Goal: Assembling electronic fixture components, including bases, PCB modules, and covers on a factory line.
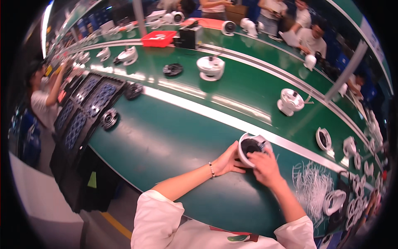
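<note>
- A long green belt (248,97) curves across in front of me, with white and black parts spread out on it.
- My green table (149,128) is on the near side, and a bright white strip (207,113) runs between it and the belt.
- Dark trays (117,85) sit at the left end of my table, with blue patterns in rows inside.
- A messy heap of thin white strings (311,182) lies on the table to my right.
- My right hand (267,168) is bent over the white shell's open top, fingers close together by the insides; I can't tell if they pinch anything.
- My left hand (227,161) is curled around the left side of the shell and holds it.
- The white shell (242,154) is between my two hands, over the table near the white strip, its open side up. I can't see if it touches the table.
- A dark round wheel (110,119) lies on the table just beside the trays.
- A black round part (250,145) sits inside the shell.
- A beaded bracelet (212,169) is around my left wrist.
</note>
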`<control>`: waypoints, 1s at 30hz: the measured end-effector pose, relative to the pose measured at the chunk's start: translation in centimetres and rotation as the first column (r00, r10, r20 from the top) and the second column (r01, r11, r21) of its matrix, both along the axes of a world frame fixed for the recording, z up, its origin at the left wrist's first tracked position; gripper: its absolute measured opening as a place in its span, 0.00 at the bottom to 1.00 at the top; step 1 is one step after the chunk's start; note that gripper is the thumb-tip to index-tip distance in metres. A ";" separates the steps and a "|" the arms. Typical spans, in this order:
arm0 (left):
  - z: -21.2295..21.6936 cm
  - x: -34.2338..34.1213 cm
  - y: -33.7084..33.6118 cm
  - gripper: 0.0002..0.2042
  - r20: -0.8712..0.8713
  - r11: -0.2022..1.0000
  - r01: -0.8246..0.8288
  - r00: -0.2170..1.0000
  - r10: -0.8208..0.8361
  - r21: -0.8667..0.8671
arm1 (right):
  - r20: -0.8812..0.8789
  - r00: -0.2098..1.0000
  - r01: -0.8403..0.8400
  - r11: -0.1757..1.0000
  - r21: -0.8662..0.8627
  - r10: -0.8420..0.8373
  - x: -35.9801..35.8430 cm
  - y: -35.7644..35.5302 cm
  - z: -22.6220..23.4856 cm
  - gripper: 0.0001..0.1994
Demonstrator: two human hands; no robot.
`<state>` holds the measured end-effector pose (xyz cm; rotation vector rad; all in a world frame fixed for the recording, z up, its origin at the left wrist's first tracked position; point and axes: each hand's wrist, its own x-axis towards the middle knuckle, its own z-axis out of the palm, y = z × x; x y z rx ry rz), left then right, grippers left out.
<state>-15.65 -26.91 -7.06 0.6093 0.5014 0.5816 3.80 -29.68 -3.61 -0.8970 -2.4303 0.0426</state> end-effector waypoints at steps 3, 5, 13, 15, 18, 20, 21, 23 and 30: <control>-1.5 -3.6 0.3 0.26 -0.113 0.890 -0.372 0.904 0.411 0.262 | 0.079 0.995 0.064 0.996 0.065 -0.069 0.0 5.6 0.4 0.27; -0.8 -6.6 0.3 0.17 -0.147 0.637 -0.547 0.685 0.713 0.543 | 0.081 0.991 0.088 0.982 0.166 -0.102 1.2 10.5 -0.7 0.24; -0.4 -27.1 -5.9 0.13 -0.220 0.209 -0.072 -0.414 0.883 0.975 | 0.083 0.893 0.420 0.885 0.200 -0.443 -4.4 15.8 0.2 0.31; -1.2 -27.2 -8.9 0.17 -0.262 0.380 0.157 -0.490 0.832 0.911 | -0.030 0.964 0.260 0.913 0.314 -0.264 -7.9 16.0 2.1 0.36; -2.0 -24.9 -11.3 0.24 -0.297 0.567 0.220 -0.674 0.677 0.794 | -0.040 0.997 -0.046 0.926 0.376 0.066 -16.7 16.1 4.7 0.27; -1.7 -24.8 -11.8 0.25 -0.363 0.611 0.135 -0.697 0.618 0.780 | -0.085 0.945 -0.265 0.894 0.361 0.315 -27.1 16.1 2.6 0.15; -1.7 -25.4 -11.5 0.25 -0.391 0.612 0.093 -0.693 0.606 0.785 | -0.034 0.813 -0.549 0.785 0.288 0.581 -32.8 16.6 1.5 0.19; -1.7 -27.4 -13.8 0.25 -0.416 0.637 0.037 -0.728 0.545 0.770 | -0.007 0.785 -0.600 0.764 0.240 0.619 -44.6 11.7 1.5 0.13; -2.3 -26.2 -11.8 0.26 -0.462 0.645 0.010 -0.689 0.558 0.764 | -0.282 0.817 -0.377 0.837 0.397 0.502 -59.8 9.5 -5.2 0.12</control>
